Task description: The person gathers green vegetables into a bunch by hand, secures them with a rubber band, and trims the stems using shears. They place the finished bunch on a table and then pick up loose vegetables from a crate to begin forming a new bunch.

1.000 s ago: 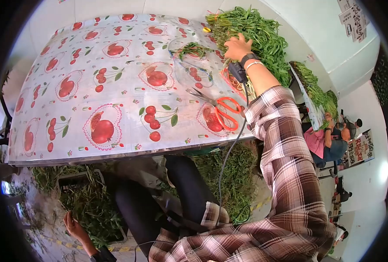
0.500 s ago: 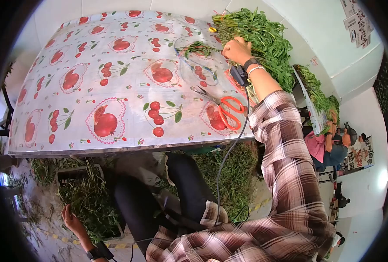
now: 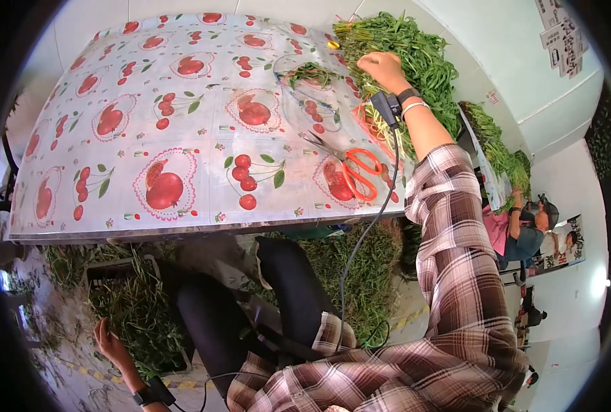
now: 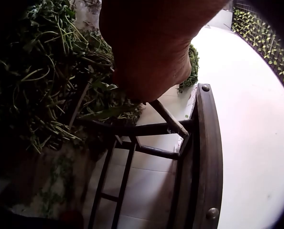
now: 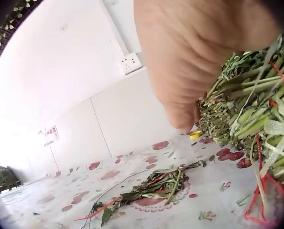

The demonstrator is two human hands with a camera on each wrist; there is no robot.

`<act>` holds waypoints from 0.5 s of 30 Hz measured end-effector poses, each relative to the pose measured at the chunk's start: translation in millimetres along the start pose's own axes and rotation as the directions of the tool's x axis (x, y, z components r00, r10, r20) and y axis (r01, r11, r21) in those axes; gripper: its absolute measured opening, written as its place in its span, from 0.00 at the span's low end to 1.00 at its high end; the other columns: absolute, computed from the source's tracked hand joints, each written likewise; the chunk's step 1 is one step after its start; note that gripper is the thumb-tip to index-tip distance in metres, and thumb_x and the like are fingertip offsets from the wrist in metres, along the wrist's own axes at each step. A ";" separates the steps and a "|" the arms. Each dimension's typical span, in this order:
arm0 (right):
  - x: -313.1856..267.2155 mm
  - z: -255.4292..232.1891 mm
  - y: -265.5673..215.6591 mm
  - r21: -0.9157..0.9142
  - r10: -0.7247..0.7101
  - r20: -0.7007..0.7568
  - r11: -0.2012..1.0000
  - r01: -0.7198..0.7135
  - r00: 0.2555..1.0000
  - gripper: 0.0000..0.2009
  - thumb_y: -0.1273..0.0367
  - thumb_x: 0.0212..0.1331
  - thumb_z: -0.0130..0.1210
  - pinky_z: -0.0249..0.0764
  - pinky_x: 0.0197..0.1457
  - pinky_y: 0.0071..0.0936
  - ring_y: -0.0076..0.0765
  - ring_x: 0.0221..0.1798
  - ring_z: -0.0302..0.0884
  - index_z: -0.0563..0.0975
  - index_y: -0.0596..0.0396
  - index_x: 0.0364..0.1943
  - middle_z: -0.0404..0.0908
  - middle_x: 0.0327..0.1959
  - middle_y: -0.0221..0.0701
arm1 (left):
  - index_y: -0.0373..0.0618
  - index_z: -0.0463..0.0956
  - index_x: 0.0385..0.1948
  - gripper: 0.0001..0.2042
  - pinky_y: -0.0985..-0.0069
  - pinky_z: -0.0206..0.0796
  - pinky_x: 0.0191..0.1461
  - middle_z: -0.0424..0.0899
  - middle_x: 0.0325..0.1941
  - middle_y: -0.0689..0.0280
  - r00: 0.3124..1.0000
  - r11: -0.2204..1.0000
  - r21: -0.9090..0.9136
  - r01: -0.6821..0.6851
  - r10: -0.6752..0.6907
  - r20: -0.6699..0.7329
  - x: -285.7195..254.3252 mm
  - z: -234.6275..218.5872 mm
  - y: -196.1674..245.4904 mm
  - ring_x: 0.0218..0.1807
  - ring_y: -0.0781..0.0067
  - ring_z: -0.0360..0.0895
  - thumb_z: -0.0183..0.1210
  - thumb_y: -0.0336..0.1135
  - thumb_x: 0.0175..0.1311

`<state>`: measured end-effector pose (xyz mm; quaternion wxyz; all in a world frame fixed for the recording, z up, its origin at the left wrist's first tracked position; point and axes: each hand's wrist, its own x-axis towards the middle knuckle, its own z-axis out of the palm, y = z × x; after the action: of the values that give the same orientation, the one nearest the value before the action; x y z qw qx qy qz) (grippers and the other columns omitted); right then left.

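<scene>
At the table's far right corner, my right hand [image 3: 382, 71] is over the stem ends of a large heap of leafy green stalks [image 3: 415, 51]. Its fingers look loosely bent, and no held thing shows; in the right wrist view the palm side and thumb point down beside the stalks. My left hand [image 3: 111, 345] hangs low beside a dark crate [image 3: 155, 264] of greens [image 3: 137, 319], fingers relaxed. Scissors [image 3: 350, 167] with orange handles lie on the table near its front edge. A small wilted sprig bundle [image 5: 154, 188] with red string lies left of the heap.
The table [image 3: 202, 144] has a fruit-print cover. A small yellow ring [image 5: 195, 135] sits by the stems, and red ties [image 5: 261, 200] lie at the heap's near side. More greens [image 3: 360, 281] cover the floor under the table. Another person [image 3: 525, 226] works at a farther table.
My right hand reached with spread fingers, dipped at the stem ends, then lifted slightly with its fingers drawn closer together. The left hand came up a little beside the crate.
</scene>
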<state>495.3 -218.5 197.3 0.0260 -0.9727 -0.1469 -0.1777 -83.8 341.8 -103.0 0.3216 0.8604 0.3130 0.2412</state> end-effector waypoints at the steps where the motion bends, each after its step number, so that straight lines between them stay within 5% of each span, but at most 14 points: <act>1: 0.3 -1.9 2.8 0.015 -0.051 -0.092 0.999 0.052 0.994 0.18 0.50 0.52 0.55 0.61 0.61 0.38 0.42 0.55 0.70 0.83 0.44 0.38 0.82 0.43 0.28 | 0.38 0.75 0.48 0.17 0.74 0.65 0.55 0.75 0.50 0.61 1.000 1.000 0.015 -0.013 0.013 -0.006 -0.6 -0.7 5.0 0.52 0.65 0.74 0.45 0.16 0.57; 5: -0.6 -13.4 9.3 0.135 -0.176 -0.277 0.966 0.219 0.945 0.16 0.57 0.56 0.57 0.72 0.50 0.32 0.40 0.43 0.79 0.81 0.53 0.40 0.82 0.39 0.34 | 0.39 0.75 0.49 0.19 0.72 0.66 0.55 0.77 0.48 0.61 0.994 0.995 -0.028 -0.095 0.093 -0.063 4.1 7.8 -38.6 0.51 0.64 0.76 0.45 0.15 0.56; 6: -5.9 -21.8 5.0 0.242 -0.142 -0.192 0.952 0.187 0.971 0.16 0.58 0.58 0.55 0.71 0.52 0.32 0.40 0.47 0.78 0.80 0.53 0.42 0.82 0.42 0.34 | 0.40 0.77 0.48 0.19 0.72 0.67 0.55 0.79 0.47 0.60 0.986 0.985 0.084 -0.150 0.155 -0.056 6.2 1.3 -25.3 0.50 0.64 0.77 0.45 0.16 0.55; 7: -0.4 -17.5 10.4 0.062 -0.286 -0.222 0.950 0.306 0.932 0.15 0.60 0.61 0.52 0.69 0.54 0.31 0.38 0.50 0.76 0.79 0.53 0.45 0.80 0.46 0.34 | 0.40 0.78 0.47 0.18 0.73 0.67 0.55 0.80 0.47 0.60 0.980 0.986 0.051 -0.156 0.161 -0.116 7.8 3.6 -27.1 0.51 0.65 0.77 0.47 0.18 0.56; 8: -6.7 -22.8 0.4 0.184 -0.335 -0.275 0.902 0.391 0.901 0.17 0.59 0.59 0.54 0.69 0.53 0.31 0.34 0.47 0.77 0.79 0.58 0.43 0.82 0.43 0.34 | 0.39 0.78 0.47 0.15 0.75 0.67 0.55 0.81 0.47 0.61 0.988 0.994 -0.087 -0.062 0.049 -0.144 6.5 0.1 6.0 0.50 0.68 0.77 0.51 0.21 0.58; 10: -17.5 -37.7 -37.3 0.202 -0.241 -0.231 0.936 0.289 0.943 0.17 0.60 0.63 0.51 0.63 0.61 0.28 0.35 0.56 0.72 0.77 0.57 0.48 0.78 0.51 0.36 | 0.39 0.78 0.46 0.12 0.78 0.66 0.53 0.81 0.46 0.63 0.982 0.964 -0.266 -0.030 -0.022 -0.188 9.4 -7.1 16.5 0.48 0.72 0.76 0.56 0.24 0.60; 11: -4.7 -30.6 -25.2 0.207 -0.322 -0.251 0.903 0.376 0.913 0.17 0.60 0.64 0.50 0.62 0.62 0.28 0.34 0.58 0.70 0.76 0.58 0.49 0.77 0.53 0.34 | 0.39 0.78 0.45 0.12 0.79 0.67 0.51 0.81 0.44 0.63 0.970 0.989 -0.147 0.008 -0.044 -0.239 14.2 -17.2 32.0 0.47 0.74 0.76 0.57 0.25 0.60; 12: 0.0 -26.9 -31.9 0.334 -0.294 -0.247 0.869 0.366 0.924 0.17 0.60 0.66 0.49 0.61 0.64 0.27 0.32 0.60 0.69 0.76 0.57 0.51 0.75 0.56 0.32 | 0.40 0.79 0.45 0.11 0.81 0.67 0.47 0.81 0.41 0.65 0.958 0.959 -0.280 0.030 -0.107 -0.266 19.2 -24.1 46.3 0.44 0.77 0.76 0.57 0.26 0.61; 15: -25.0 -42.5 -92.7 0.404 -0.365 -0.275 0.795 0.452 0.889 0.17 0.61 0.66 0.48 0.60 0.65 0.26 0.29 0.61 0.68 0.75 0.57 0.52 0.73 0.57 0.31 | 0.43 0.79 0.45 0.11 0.82 0.68 0.45 0.81 0.37 0.68 0.925 0.980 -0.023 0.199 -0.196 -0.325 26.3 -61.6 72.6 0.41 0.82 0.76 0.57 0.27 0.62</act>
<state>431.3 -141.2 228.0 0.2286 -0.8630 -0.3885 -0.2279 -75.9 341.6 -4.5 0.2837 0.7746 0.4482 0.3445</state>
